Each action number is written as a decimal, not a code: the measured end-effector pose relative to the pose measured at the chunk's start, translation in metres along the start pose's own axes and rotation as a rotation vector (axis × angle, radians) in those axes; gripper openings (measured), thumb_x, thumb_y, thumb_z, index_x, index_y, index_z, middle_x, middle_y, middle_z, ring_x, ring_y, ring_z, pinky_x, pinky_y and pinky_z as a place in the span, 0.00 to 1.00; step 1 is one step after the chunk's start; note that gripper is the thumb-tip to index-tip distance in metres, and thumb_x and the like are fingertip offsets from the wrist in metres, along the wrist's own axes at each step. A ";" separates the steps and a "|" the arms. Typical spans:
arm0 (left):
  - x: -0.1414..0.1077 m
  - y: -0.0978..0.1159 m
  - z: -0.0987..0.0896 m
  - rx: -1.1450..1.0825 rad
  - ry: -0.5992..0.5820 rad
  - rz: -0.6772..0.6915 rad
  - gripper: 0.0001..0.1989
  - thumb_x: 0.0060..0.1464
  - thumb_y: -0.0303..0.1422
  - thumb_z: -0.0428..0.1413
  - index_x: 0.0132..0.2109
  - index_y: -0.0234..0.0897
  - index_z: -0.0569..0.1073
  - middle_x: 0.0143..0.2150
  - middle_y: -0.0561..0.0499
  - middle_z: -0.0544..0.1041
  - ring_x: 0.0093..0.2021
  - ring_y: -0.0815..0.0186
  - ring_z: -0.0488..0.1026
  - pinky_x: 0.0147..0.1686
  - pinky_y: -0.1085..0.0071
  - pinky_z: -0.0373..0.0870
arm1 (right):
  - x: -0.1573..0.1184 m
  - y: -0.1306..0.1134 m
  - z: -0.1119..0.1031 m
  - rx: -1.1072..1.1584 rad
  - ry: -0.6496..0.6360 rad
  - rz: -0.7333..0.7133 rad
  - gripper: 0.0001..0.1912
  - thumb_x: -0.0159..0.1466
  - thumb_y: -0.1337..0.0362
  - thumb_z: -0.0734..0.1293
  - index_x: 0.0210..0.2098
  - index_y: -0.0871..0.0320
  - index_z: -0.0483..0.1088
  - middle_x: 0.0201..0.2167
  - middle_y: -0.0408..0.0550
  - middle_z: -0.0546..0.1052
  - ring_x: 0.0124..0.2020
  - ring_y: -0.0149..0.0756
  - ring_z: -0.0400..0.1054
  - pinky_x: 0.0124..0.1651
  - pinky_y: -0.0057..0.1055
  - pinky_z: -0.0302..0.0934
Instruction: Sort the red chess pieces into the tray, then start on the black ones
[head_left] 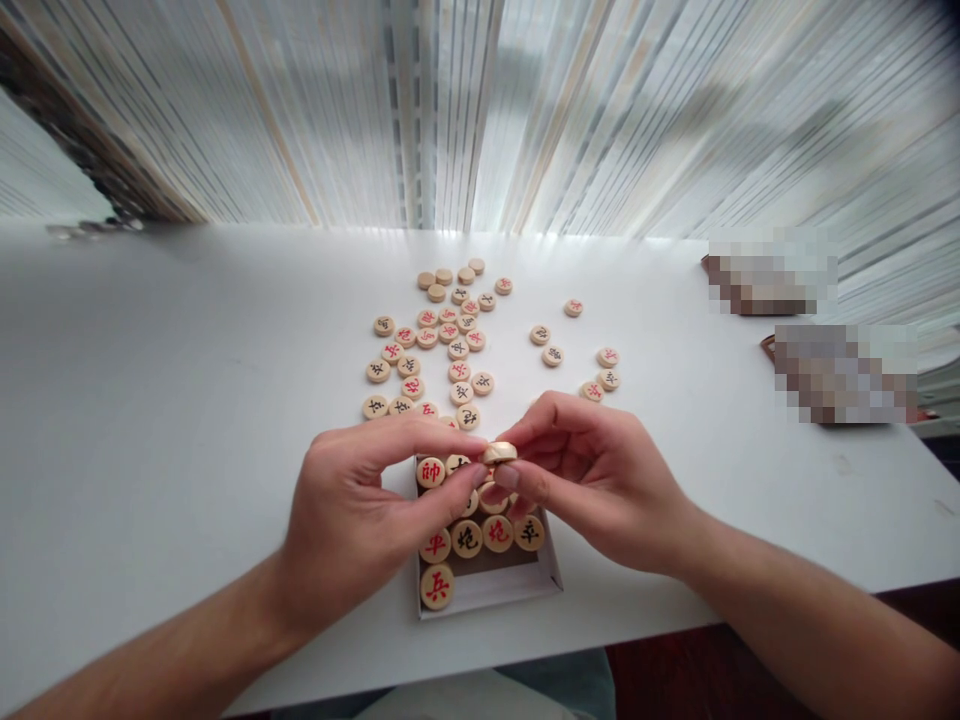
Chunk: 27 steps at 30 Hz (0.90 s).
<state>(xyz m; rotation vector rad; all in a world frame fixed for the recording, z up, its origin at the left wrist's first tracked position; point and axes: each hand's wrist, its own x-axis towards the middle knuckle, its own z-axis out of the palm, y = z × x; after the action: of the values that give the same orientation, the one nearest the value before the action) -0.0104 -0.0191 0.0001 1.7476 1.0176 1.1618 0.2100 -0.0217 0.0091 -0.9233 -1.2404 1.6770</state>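
Between my left hand [367,490] and my right hand [600,475], a round wooden game piece [501,453] is pinched by the fingertips of both, tilted nearly edge-on. It is above a shallow open box [495,590] with pale walls. Inside the box stand rows of wooden discs with red or black characters, such as a red-marked disc [437,586] alone in the nearest row and a black-marked disc [529,532] at the right. My fingers hide part of the upper rows.
Many loose discs [459,348] lie on the white table [187,400] beyond the box, with a few [608,357] farther right. Two blurred-out objects [765,285] rest at the right. Striped curtains [450,120] hang behind the table.
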 end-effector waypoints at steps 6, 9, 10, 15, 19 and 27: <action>0.000 -0.001 0.000 -0.007 0.008 -0.025 0.10 0.60 0.26 0.69 0.46 0.45 0.86 0.42 0.52 0.88 0.41 0.64 0.84 0.45 0.69 0.79 | 0.002 0.000 -0.003 -0.125 0.035 -0.113 0.13 0.59 0.66 0.85 0.40 0.59 0.83 0.31 0.46 0.85 0.29 0.31 0.80 0.33 0.22 0.76; 0.000 -0.001 0.001 -0.020 -0.005 -0.041 0.09 0.61 0.27 0.68 0.47 0.45 0.86 0.42 0.52 0.88 0.41 0.65 0.84 0.44 0.70 0.78 | 0.004 -0.002 -0.001 -0.065 0.032 -0.056 0.14 0.58 0.67 0.85 0.41 0.59 0.83 0.31 0.46 0.86 0.29 0.31 0.80 0.33 0.22 0.76; 0.001 -0.001 0.001 -0.031 -0.011 -0.050 0.09 0.62 0.27 0.68 0.47 0.45 0.86 0.42 0.52 0.88 0.41 0.65 0.84 0.43 0.70 0.79 | 0.004 -0.002 -0.001 -0.026 0.024 -0.021 0.15 0.58 0.67 0.85 0.42 0.59 0.83 0.31 0.46 0.86 0.28 0.31 0.80 0.33 0.22 0.76; 0.001 0.000 0.002 -0.084 -0.018 -0.066 0.15 0.58 0.28 0.72 0.52 0.42 0.87 0.43 0.49 0.89 0.41 0.62 0.85 0.43 0.68 0.81 | 0.006 -0.003 -0.003 0.152 -0.040 0.104 0.16 0.62 0.64 0.83 0.45 0.59 0.78 0.26 0.44 0.85 0.25 0.32 0.80 0.29 0.23 0.77; 0.002 0.000 0.003 -0.062 0.014 -0.052 0.14 0.56 0.29 0.73 0.50 0.45 0.88 0.42 0.50 0.90 0.39 0.62 0.86 0.42 0.69 0.82 | 0.006 -0.001 -0.007 0.186 -0.096 0.167 0.14 0.68 0.60 0.79 0.47 0.60 0.76 0.26 0.46 0.85 0.25 0.34 0.82 0.28 0.23 0.77; 0.006 0.005 0.004 -0.052 0.033 0.017 0.12 0.58 0.25 0.71 0.48 0.45 0.89 0.39 0.52 0.90 0.35 0.63 0.87 0.38 0.73 0.85 | 0.006 0.002 -0.007 0.211 -0.112 0.196 0.13 0.70 0.58 0.77 0.43 0.60 0.75 0.28 0.47 0.85 0.26 0.36 0.83 0.28 0.24 0.78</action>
<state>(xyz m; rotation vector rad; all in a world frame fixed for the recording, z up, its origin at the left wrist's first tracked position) -0.0046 -0.0166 0.0056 1.7044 0.9850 1.2211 0.2133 -0.0137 0.0045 -0.8528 -1.0460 1.9961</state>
